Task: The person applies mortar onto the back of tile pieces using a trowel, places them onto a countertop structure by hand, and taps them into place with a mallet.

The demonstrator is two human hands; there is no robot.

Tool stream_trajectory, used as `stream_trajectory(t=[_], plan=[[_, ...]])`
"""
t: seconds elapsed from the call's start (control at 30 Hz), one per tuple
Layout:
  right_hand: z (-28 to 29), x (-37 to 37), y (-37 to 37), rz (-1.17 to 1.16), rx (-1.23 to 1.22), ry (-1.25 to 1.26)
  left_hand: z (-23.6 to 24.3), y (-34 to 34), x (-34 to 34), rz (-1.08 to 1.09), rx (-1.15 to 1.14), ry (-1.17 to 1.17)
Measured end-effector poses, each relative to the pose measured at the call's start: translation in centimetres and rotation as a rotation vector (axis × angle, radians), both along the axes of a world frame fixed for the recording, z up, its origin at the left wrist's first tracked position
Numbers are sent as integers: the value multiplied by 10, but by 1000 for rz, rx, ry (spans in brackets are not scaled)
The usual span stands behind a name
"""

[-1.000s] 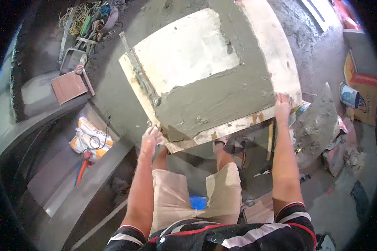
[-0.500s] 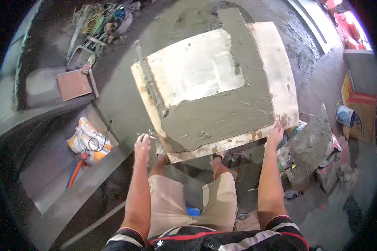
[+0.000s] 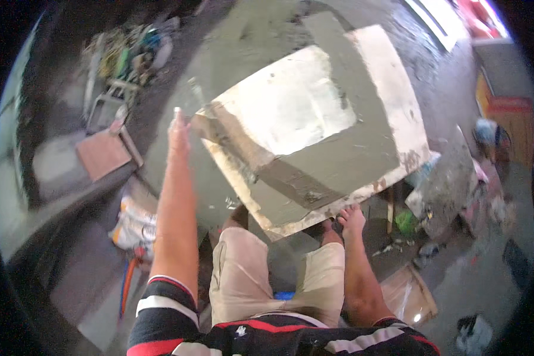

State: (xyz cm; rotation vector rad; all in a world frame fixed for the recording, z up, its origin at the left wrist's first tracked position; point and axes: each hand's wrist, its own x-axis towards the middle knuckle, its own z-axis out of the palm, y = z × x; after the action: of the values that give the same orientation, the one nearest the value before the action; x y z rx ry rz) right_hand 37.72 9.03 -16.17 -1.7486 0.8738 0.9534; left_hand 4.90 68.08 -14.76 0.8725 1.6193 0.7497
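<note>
A pale square board (image 3: 406,113) with a wide band of wet grey mortar (image 3: 368,154) around a white central panel (image 3: 302,101) lies in front of me, over my legs' far end. A mortar-coated straight strip (image 3: 222,136) runs along its left side, partly blurred. My left hand (image 3: 179,127) reaches just left of the board's upper-left corner, fingers stretched out, holding nothing visible. My right hand (image 3: 351,219) is at the board's near edge, fingers apart and slightly bent. A shadow crosses the board's left and lower parts.
Tangled tools (image 3: 127,62) and a reddish tile (image 3: 101,154) sit at upper left, above white-orange sacks (image 3: 130,222). To the right stand a mortar-covered pan (image 3: 439,190), a bucket (image 3: 486,133) and a cardboard box (image 3: 513,136). Grey wet mortar covers much floor.
My left hand has left the board's near-left corner and moved forward along its left side. My right hand has slid leftward along the near edge. The board appears turned in view.
</note>
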Motion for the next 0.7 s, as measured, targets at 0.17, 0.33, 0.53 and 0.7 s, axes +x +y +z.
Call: stream_trajectory(t=[0.17, 0.33, 0.53, 0.7], plan=[[-6, -17, 17, 79, -205, -148, -26, 51, 38, -358, -214, -147], [10, -39, 64, -6, -135, -126, -37, 79, 39, -311, -334, -158], [-3, -34, 63, -236, -39, -150, -40, 75, 51, -341, -343, -369], [9, -52, 106, -243, -133, -111, -18, 76, 27, -301, -268, -373]])
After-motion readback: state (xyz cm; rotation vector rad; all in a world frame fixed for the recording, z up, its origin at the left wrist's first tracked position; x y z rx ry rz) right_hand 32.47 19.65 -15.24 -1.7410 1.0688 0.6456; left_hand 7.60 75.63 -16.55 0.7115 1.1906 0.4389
